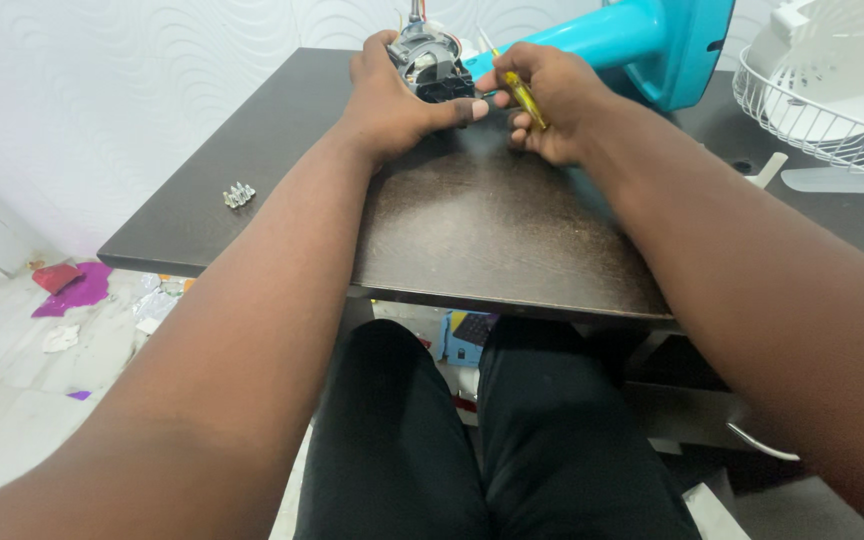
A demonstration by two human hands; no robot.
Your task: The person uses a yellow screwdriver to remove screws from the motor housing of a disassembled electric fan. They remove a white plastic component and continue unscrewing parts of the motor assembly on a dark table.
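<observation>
You are sitting at a dark brown table [492, 230] with a worn, lightly scuffed top, your black-trousered legs tucked beneath its front edge. Across the far right of the table, a turquoise fan stand [642, 35] is lying on its side, its tube running left toward your hands. Beside it, at the right edge, a white wire fan guard [822, 125] is resting with a pale fan blade [832, 180] showing just below it.

At the far centre of the table, you are working on the fan motor unit [430, 62]. It is a compact dark grey and black assembly with a rounded housing, a metal shaft standing up from its top, and thin red and pale wires trailing off its right side. It is sitting at the end of the turquoise tube, between your two hands.

Your left hand [392, 100] is wrapping around the left side of the motor unit, fingers curled behind it and thumb stretched along its lower front, clamping it steady. Your right hand [552, 100] is closing around a yellow-handled screwdriver [522, 90], fingers folded tight on the handle, with the slim tip pointing up and left toward the motor.

Well apart to the left, a small cluster of silver screws [239, 195] is lying on the tabletop. On the floor to the left, purple and red scraps [72, 288] are lying scattered.
</observation>
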